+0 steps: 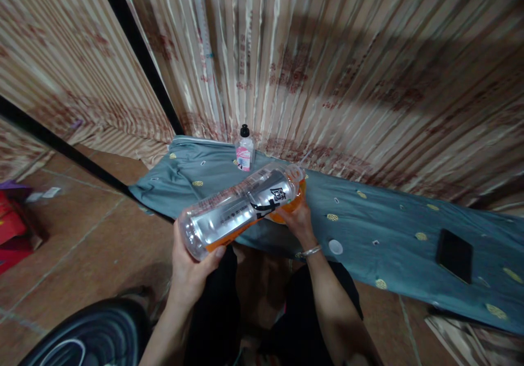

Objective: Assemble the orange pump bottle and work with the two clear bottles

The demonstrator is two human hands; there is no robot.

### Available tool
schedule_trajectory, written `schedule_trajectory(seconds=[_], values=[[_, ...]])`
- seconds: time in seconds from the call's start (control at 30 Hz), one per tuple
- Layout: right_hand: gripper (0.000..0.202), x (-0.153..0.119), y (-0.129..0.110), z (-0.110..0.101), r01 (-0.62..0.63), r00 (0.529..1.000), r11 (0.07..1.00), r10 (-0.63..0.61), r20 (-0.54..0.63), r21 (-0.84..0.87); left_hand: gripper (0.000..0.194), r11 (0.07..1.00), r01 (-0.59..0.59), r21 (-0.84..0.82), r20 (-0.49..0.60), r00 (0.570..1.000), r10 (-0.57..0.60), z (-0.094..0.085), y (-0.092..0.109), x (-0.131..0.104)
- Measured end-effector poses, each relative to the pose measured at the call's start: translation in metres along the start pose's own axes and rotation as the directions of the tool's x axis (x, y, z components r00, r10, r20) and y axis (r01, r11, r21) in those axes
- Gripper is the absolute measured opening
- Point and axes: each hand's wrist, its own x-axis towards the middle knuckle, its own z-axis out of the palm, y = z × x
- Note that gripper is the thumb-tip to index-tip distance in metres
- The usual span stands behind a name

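My left hand (190,267) is closed around the base of a large clear plastic bottle (241,207) with a silver and orange label. The bottle lies tilted in the air, its neck end higher and to the right. My right hand (298,221), a silver bracelet at its wrist, grips a rounded orange container (298,198) at the bottle's neck end. The big bottle hides much of this container, so its kind does not show. A thin pale line sticks up beside the bottle's mouth; I cannot make out what it is. A small white disc, likely a cap (335,246), lies by my right wrist.
A small clear bottle (244,150) with a black top and pink label stands at the back of the cloth-covered bench (393,229). A black phone (454,255) lies at right. Striped curtain hangs behind. Black poles, a red box (16,229) and a dark stool (90,333) are at left.
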Motion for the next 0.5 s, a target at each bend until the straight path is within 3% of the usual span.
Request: schedule_trajectory(seconds=[0.27,0.5], values=[[0.09,-0.002,-0.004,0.001,-0.009,1.0,1.0,0.009,0.001,0.015,0.077,0.974,0.172,-0.146,0.161,0.976,-0.148,-0.008,-0.024,-0.005],[0.081,0.0,0.004,0.001,0.014,1.0,1.0,-0.014,-0.023,0.008,0.07,0.96,0.227,-0.166,0.14,0.969,-0.205,-0.013,-0.04,-0.004]])
